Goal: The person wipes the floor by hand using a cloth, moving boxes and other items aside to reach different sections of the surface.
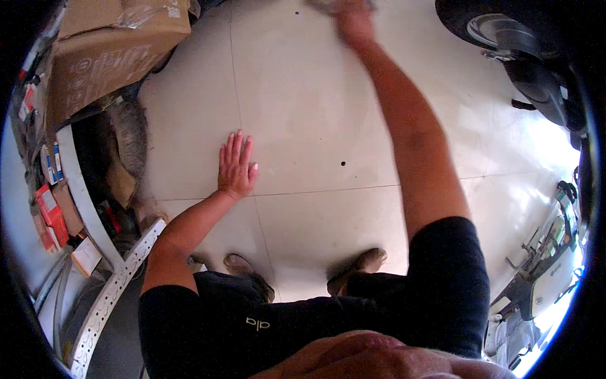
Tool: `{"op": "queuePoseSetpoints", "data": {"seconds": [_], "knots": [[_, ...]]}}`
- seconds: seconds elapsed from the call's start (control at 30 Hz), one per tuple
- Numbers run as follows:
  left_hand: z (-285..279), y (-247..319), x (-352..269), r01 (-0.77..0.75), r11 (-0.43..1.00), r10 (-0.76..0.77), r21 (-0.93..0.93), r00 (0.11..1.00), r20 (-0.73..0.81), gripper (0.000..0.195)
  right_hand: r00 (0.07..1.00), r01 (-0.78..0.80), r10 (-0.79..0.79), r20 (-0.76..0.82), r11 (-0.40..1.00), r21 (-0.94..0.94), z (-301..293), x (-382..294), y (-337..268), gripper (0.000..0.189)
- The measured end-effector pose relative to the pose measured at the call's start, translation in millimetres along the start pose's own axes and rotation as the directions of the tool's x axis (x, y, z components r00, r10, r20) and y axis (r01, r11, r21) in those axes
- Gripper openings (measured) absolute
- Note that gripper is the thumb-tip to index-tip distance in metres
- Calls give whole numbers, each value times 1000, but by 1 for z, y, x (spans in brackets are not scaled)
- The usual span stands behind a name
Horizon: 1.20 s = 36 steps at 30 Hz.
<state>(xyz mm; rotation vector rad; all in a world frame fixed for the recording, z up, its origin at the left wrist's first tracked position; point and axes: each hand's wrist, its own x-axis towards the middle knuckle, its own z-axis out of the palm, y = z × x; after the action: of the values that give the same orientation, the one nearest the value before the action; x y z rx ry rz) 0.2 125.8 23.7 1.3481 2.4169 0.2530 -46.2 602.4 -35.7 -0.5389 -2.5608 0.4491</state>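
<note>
My left hand (236,166) is held out flat over the pale tiled floor (303,118), palm down, with its fingers slightly apart and nothing in it. Whether it touches the tiles cannot be told. At the top edge my right hand (355,23) is blurred at the end of my outstretched arm. It seems closed on a grey object (323,5), partly cut off by the frame and too smeared to name. A small dark spot (343,164) marks the floor between my arms; another dark spot (297,13) lies near the right hand.
At upper left a cardboard box (109,61) sits above a dark tyre (128,128). Metal shelving with a perforated upright (118,284) holds small boxes, including a red one (52,213). A vehicle wheel (492,31) stands upper right; equipment with a white panel (551,284) is lower right.
</note>
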Motion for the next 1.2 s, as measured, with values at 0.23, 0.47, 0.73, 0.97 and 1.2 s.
{"op": "queuePoseSetpoints", "data": {"seconds": [0.23,0.47,0.73,0.97,1.2], "knots": [[7,8,11,-48,998,48,-43,999,6,73,652,-640,753,-94,480,-600,-227,-189,279,51],[-2,1,4,-33,999,34,-30,999,34,73,436,-823,862,-258,267,-501,-209,-228,194,47],[-6,-1,-1,-8,1000,9,-5,999,38,74,915,13,25,402,996,-93,-50,-30,-72,49],[-1,6,7,-39,999,39,26,999,25,73,912,-233,307,273,934,-272,-58,24,-17,41],[-9,4,1,2,999,-4,35,998,55,72,757,-607,654,-10,697,-382,-148,-92,165,43]]}}
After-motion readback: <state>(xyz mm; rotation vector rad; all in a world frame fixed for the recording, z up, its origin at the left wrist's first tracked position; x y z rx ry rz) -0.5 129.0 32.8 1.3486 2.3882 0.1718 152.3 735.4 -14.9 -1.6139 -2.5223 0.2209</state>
